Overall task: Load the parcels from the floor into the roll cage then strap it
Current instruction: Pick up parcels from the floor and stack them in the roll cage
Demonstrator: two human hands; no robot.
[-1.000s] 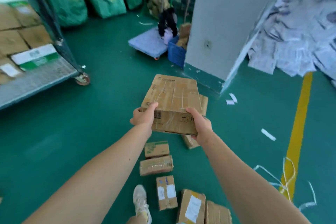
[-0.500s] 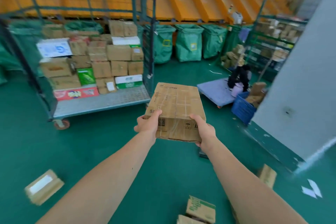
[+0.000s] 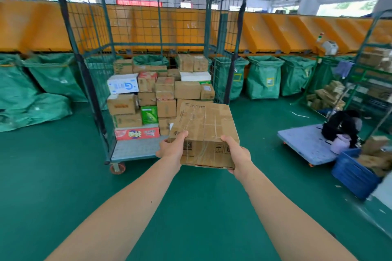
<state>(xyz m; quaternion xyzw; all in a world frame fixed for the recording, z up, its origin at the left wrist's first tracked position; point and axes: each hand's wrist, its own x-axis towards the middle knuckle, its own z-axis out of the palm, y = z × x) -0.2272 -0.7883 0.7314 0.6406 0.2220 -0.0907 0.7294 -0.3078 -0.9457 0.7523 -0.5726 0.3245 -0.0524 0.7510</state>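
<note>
The left hand (image 3: 171,150) and right hand (image 3: 237,154) gripped a box (image 3: 205,129) by its near corners, clear of the floor. Just beyond them stood the cage (image 3: 133,148), open-fronted and part-stacked. This looked like the carrying step. Next, the box needed a free spot on the stack (image 3: 165,95).

1 left hand (image 3: 171,150) + 1 right hand (image 3: 238,154) = 2 hands. 1 box (image 3: 209,125) in them. 1 cage (image 3: 158,27) w/ 3 wire sides. Boxes (image 3: 187,90) in cage: approx. 19, some hidden. Green bags (image 3: 264,78) right of cage: 3 clear, more too blurry to count. 1 flat cart (image 3: 303,142). 1 blue bin (image 3: 354,176). 1 orange wheel (image 3: 117,168) in view.
</note>
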